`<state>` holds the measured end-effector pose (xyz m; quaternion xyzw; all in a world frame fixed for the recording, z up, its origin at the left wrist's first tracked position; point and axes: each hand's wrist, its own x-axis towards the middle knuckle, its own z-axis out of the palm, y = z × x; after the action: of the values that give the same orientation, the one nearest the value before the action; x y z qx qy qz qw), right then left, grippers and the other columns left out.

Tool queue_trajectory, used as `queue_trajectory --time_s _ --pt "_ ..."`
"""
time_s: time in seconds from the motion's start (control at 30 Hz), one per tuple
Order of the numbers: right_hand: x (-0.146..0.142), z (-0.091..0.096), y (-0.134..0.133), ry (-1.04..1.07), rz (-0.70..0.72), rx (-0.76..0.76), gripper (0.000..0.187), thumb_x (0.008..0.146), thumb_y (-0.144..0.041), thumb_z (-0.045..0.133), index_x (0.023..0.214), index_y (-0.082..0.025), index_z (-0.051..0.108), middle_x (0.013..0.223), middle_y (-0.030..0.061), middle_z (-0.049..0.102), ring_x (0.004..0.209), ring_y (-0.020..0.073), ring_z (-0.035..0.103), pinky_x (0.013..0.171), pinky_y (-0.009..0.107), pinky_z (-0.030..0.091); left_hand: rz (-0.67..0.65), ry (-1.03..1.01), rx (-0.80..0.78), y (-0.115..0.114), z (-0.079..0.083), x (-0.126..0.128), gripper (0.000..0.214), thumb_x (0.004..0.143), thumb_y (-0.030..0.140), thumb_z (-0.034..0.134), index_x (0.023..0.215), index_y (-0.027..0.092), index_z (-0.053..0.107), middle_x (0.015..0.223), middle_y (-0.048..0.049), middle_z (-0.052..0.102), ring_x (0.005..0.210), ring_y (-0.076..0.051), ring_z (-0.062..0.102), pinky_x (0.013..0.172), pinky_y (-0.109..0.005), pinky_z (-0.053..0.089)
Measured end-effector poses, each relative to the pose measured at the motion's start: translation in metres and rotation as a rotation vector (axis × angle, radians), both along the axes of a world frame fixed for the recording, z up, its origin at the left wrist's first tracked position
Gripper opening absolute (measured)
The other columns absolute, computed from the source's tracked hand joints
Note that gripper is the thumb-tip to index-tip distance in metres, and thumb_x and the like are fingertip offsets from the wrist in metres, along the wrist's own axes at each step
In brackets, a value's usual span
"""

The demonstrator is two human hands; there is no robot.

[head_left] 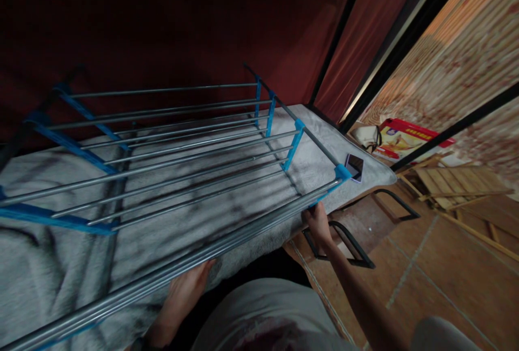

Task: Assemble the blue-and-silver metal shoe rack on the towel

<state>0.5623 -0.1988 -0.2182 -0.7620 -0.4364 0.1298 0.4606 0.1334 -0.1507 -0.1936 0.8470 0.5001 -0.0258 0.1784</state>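
Observation:
A metal shelf-like rack (203, 151) with grey tubes and blue plastic brackets stands on a grey blanket (158, 243). Along its near side runs a bundle of parallel tubes (227, 251), close to my body. My right hand (318, 224) is closed at the blue bracket by the right end of this bundle. Farther left, my left hand (190, 283) reaches up under the same tubes, and its fingers are hidden behind them.
A phone-like device (354, 167) lies on the blanket's right end. Dark metal chair arms (357, 248) stick up beside it. To the right are a folded wooden chair (450, 186) on the tiled floor and a red and yellow box (405, 140). Dark red panels (162, 26) rise behind.

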Motion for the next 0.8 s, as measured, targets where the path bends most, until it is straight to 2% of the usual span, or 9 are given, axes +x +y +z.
queue_trajectory --time_s 0.13,0.33,0.47,0.6,0.8 --pt "-0.0006 0.0000 0.0000 -0.012 -0.010 0.005 0.023 0.074 -0.027 0.052 0.097 -0.023 0.048 0.095 0.0045 0.054 0.090 0.0242 0.052 0.087 0.042 0.045 0.015 -0.007 -0.001 0.0008 0.0039 0.0013 0.045 0.100 0.031 0.030 0.119 0.022 0.069 0.117 -0.0096 0.075 0.111 -0.031 0.070 0.099 -0.047 0.053" --pt "-0.0013 0.0010 0.0004 -0.025 -0.013 0.008 0.025 0.075 -0.025 0.051 0.100 -0.022 0.050 0.098 0.0055 0.056 0.092 0.0241 0.052 0.089 0.042 0.044 0.019 -0.052 0.020 0.0010 0.0090 0.0017 0.044 0.100 0.034 0.031 0.114 0.023 0.071 0.113 -0.0091 0.077 0.108 -0.031 0.071 0.095 -0.045 0.055" --pt "-0.0016 0.0007 0.0011 -0.025 -0.012 0.013 0.025 0.075 -0.025 0.051 0.100 -0.022 0.051 0.100 0.0055 0.057 0.093 0.0236 0.052 0.089 0.041 0.045 0.027 -0.094 0.018 0.0003 0.0082 0.0014 0.042 0.099 0.031 0.032 0.112 0.023 0.072 0.111 -0.0109 0.077 0.104 -0.032 0.073 0.090 -0.046 0.057" --pt "-0.0020 0.0006 0.0011 -0.022 -0.024 0.009 0.025 0.074 -0.026 0.050 0.099 -0.022 0.050 0.098 0.0051 0.056 0.091 0.0235 0.052 0.087 0.040 0.044 0.045 -0.095 0.028 -0.0014 0.0054 0.0006 0.040 0.099 0.031 0.035 0.108 0.023 0.073 0.111 -0.0115 0.077 0.105 -0.032 0.072 0.094 -0.047 0.055" --pt "-0.0008 0.0013 0.0010 -0.020 -0.039 0.003 0.017 0.074 -0.026 0.049 0.091 -0.023 0.048 0.090 0.0037 0.056 0.086 0.0230 0.052 0.084 0.039 0.045 0.022 -0.093 0.058 -0.0010 0.0058 0.0005 0.044 0.100 0.030 0.031 0.115 0.022 0.072 0.112 -0.0126 0.076 0.106 -0.034 0.072 0.092 -0.049 0.056"
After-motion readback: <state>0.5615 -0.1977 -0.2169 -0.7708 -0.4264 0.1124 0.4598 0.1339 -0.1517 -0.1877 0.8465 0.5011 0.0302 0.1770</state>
